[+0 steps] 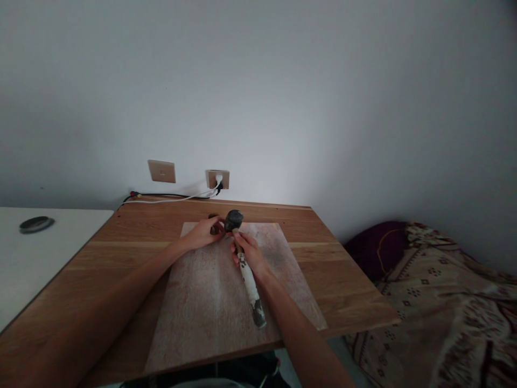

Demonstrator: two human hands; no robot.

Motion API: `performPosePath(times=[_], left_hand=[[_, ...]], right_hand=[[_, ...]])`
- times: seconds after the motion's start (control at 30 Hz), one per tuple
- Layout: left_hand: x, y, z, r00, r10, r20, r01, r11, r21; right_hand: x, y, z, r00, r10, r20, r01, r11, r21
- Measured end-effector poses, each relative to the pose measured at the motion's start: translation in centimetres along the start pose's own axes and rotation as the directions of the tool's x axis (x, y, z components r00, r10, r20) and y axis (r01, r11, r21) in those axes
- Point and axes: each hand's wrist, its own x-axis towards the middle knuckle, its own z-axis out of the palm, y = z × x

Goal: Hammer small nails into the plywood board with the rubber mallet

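My right hand (pixel 249 252) is wrapped around the handle of a hammer (pixel 251 288), close under its dark, blocky head. The handle wears worn white paint and points back toward me, with a dark end. Beside the hammer head, to its left, my left hand (pixel 207 233) has its fingers curled round a small dark thing (pixel 212 229) that I cannot make out. Both hands are above a pale, scuffed board (pixel 210 302) lying on the wooden table (pixel 327 258).
White and black cables (pixel 173 199) run along the table's back edge to a wall socket (pixel 224 179). A second wall plate (pixel 162 171) is to its left. At left, a white surface (pixel 48 258) carries a dark ring-shaped object (pixel 36 224). Patterned bedding (pixel 428 302) lies at right.
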Motion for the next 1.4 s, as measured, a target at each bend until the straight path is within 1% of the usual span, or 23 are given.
performPosePath(times=[0.17, 0.47, 0.6, 0.73, 0.8, 0.87, 0.93, 0.97, 1.0, 1.07, 1.13, 1.17, 1.23, 1.3, 1.4], left_hand=[[0.2, -0.5, 0.0, 0.999, -0.027, -0.04, 0.03, 0.997, 0.072], [0.2, -0.5, -0.1, 0.999, -0.03, -0.028, 0.032, 0.997, 0.07], [0.1, -0.4, -0.1, 0.999, -0.026, -0.022, 0.027, 0.999, 0.046], [0.0, -0.3, -0.1, 1.0, -0.024, -0.005, 0.024, 0.999, 0.048], [0.0, -0.1, -0.1, 1.0, -0.024, 0.005, 0.023, 0.997, 0.07], [-0.1, 0.5, 0.0, 0.999, 0.017, -0.033, -0.012, 0.99, 0.14], [-0.1, 1.6, 0.2, 0.989, 0.117, -0.096, -0.091, 0.966, 0.243], [-0.2, 2.4, 0.4, 0.978, 0.179, -0.107, -0.14, 0.945, 0.297], [-0.2, 3.3, 0.7, 0.966, 0.242, -0.089, -0.198, 0.917, 0.345], [-0.4, 5.1, 1.7, 0.938, 0.345, 0.035, -0.327, 0.846, 0.422], [-0.8, 6.6, 3.0, 0.891, 0.412, 0.189, -0.451, 0.761, 0.466], [-1.0, 7.1, 3.7, 0.876, 0.419, 0.24, -0.482, 0.729, 0.485], [-1.4, 7.3, 5.1, 0.86, 0.413, 0.299, -0.51, 0.687, 0.517], [-1.5, 6.9, 6.0, 0.858, 0.405, 0.315, -0.513, 0.676, 0.529], [-1.4, 6.1, 6.3, 0.845, 0.422, 0.328, -0.534, 0.692, 0.485]], right_hand=[[0.1, 0.4, 0.1, 0.999, 0.048, 0.019, -0.047, 0.997, -0.054], [0.2, 0.5, 0.1, 0.998, 0.059, 0.006, -0.058, 0.996, -0.063], [0.1, 0.3, 0.1, 0.999, 0.042, 0.011, -0.041, 0.998, -0.056], [0.1, -0.2, 0.0, 0.998, 0.065, 0.006, -0.064, 0.995, -0.078], [0.0, -0.6, -0.2, 0.999, 0.026, -0.029, -0.028, 0.998, -0.05], [-0.1, -1.2, -0.6, 0.994, -0.045, -0.099, 0.048, 0.998, 0.03], [-0.2, -1.9, -1.3, 0.977, -0.102, -0.189, 0.13, 0.981, 0.143], [-0.2, -2.2, -1.7, 0.965, -0.118, -0.234, 0.167, 0.965, 0.201], [-0.3, -2.5, -2.1, 0.954, -0.127, -0.273, 0.199, 0.946, 0.255], [-0.3, -2.9, -3.0, 0.94, -0.129, -0.314, 0.239, 0.909, 0.342], [-0.3, -3.0, -3.8, 0.943, -0.127, -0.309, 0.25, 0.882, 0.4], [-0.3, -3.0, -4.0, 0.946, -0.129, -0.296, 0.249, 0.875, 0.416], [-0.2, -2.9, -4.3, 0.952, -0.14, -0.273, 0.249, 0.87, 0.425], [-0.2, -2.7, -4.2, 0.956, -0.148, -0.253, 0.246, 0.875, 0.417], [-0.1, -2.4, -3.9, 0.959, -0.134, -0.251, 0.232, 0.879, 0.416]])
